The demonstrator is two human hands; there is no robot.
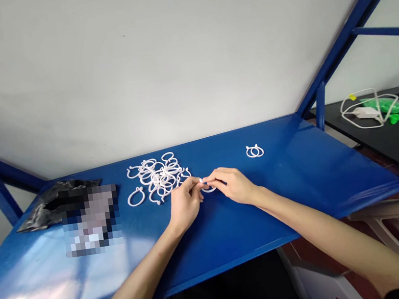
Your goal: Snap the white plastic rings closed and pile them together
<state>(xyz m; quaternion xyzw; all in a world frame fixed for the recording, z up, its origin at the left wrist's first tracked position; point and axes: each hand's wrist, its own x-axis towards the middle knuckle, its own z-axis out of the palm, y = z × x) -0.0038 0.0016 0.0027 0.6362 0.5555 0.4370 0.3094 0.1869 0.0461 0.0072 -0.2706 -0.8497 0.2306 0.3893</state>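
Observation:
Pinched between the fingertips of both hands is a white plastic curtain ring, just above the blue tabletop. My left hand grips its knobbed end from the left, thumb against fingers. From the right, my right hand closes on the same ring near its top. Fingers cover much of the ring, so whether its ends are joined cannot be seen. A loose pile of similar white rings lies just left of and beyond my left hand. Two more rings overlap each other farther back on the right.
A crumpled black plastic bag and a pixelated object lie on the left. Blue metal posts frame the table against a pale wall. On a dark table at right are a white cable and a green-filled bag.

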